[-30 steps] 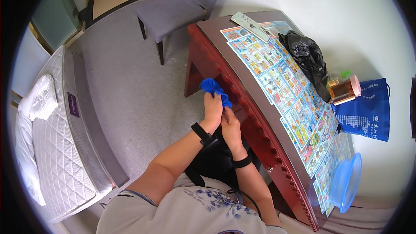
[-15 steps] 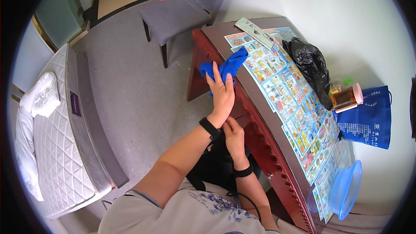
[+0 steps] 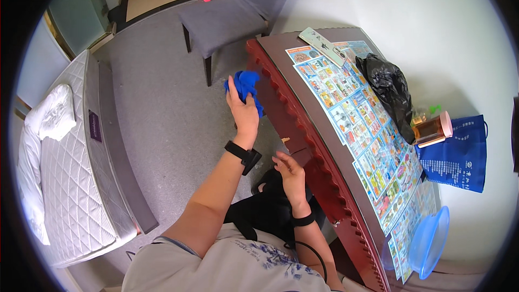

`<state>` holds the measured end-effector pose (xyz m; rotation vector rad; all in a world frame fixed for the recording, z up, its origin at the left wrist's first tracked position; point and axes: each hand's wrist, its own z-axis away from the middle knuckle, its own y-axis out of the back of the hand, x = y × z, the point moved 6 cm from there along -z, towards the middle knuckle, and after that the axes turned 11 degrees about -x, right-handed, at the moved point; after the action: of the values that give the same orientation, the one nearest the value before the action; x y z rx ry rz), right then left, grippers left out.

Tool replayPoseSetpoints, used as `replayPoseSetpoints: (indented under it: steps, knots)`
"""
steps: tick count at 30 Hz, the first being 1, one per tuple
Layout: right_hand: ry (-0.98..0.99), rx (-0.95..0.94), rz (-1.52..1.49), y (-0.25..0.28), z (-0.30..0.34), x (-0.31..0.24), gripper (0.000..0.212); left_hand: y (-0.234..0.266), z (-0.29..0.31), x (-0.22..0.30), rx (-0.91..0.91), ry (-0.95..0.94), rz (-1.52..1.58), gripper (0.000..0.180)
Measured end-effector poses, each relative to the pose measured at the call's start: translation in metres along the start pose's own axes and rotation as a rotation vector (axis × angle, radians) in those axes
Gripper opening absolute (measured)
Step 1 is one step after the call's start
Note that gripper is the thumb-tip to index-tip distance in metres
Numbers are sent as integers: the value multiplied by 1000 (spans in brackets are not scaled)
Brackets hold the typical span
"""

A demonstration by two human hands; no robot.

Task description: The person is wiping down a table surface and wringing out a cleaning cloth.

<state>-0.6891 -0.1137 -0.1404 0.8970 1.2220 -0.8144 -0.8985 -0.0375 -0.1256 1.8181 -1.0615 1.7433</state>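
My left hand [image 3: 244, 118] is closed on a crumpled blue cloth [image 3: 247, 84], at the left side of a dark red desk [image 3: 275, 89] with a scalloped edge. Part of the cloth hangs past the fingers, against the desk's side or just in front of it; I cannot tell whether they touch. My right hand [image 3: 292, 177] is lower down, near the desk's front, its fingers loosely bent and apart with nothing in them. Black bands circle both wrists.
On the desktop lie printed colour sheets [image 3: 357, 124], a phone-like slab [image 3: 322, 46], a black plastic bag [image 3: 385, 84], a pink-lidded jar [image 3: 432, 128], a blue bag [image 3: 459, 157] and a blue basin [image 3: 431, 242]. A grey chair [image 3: 224, 24] stands beyond; a mattress [image 3: 75, 189] is left.
My left hand has drawn the blue cloth leftward and down, off the desk's top edge. My right hand has come apart from the left wrist, and its fingers have loosened.
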Motion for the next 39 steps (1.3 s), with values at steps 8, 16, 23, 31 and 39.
replayPoseSetpoints:
  steps: [8,16,23,31,39]
  knots:
    - [57,22,-29,2,-4,-25,23,-56,-19,38,-169,-71,-246,53]
    - [83,62,-26,11,-10,-28,22,-57,-6,5,-122,-18,33,46]
    - [69,39,-30,9,-8,-27,22,-40,-19,-44,-48,109,133,41]
    - [25,-1,-46,10,-7,-24,24,-44,-79,32,-66,-120,-187,46]
    - [66,14,-58,9,-5,-21,22,-30,-113,-35,-15,29,331,41]
